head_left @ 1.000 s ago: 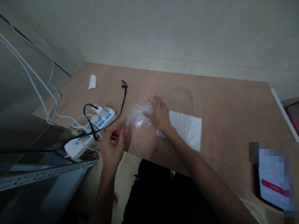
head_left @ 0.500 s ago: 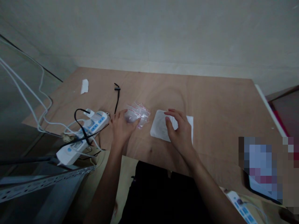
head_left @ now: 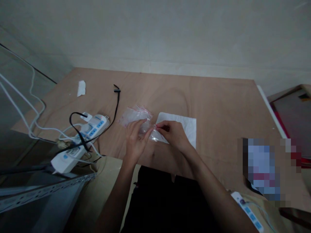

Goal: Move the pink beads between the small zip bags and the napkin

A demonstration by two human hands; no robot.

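A clear plastic zip bag spans the gap between my two hands, over the left part of a white sheet. My left hand is closed on the bag's left side, thumb towards the right. With thumb and forefinger, my right hand pinches the bag's upper edge. The two hands' fingertips nearly meet there. More clear zip bags with reddish seal lines lie in a loose pile just beyond my left hand. Part of the sheet is hidden under my right hand and the bag.
A white power strip with plugs and tangled cables lies to the left. From it a black cable runs across the wooden table. A scrap of white paper is at the back left, and a blurred-out object at the right.
Both hands have come together. My left hand moved right from the pile with a bag; my right hand moved left and closed from an open curl onto that bag's edge.
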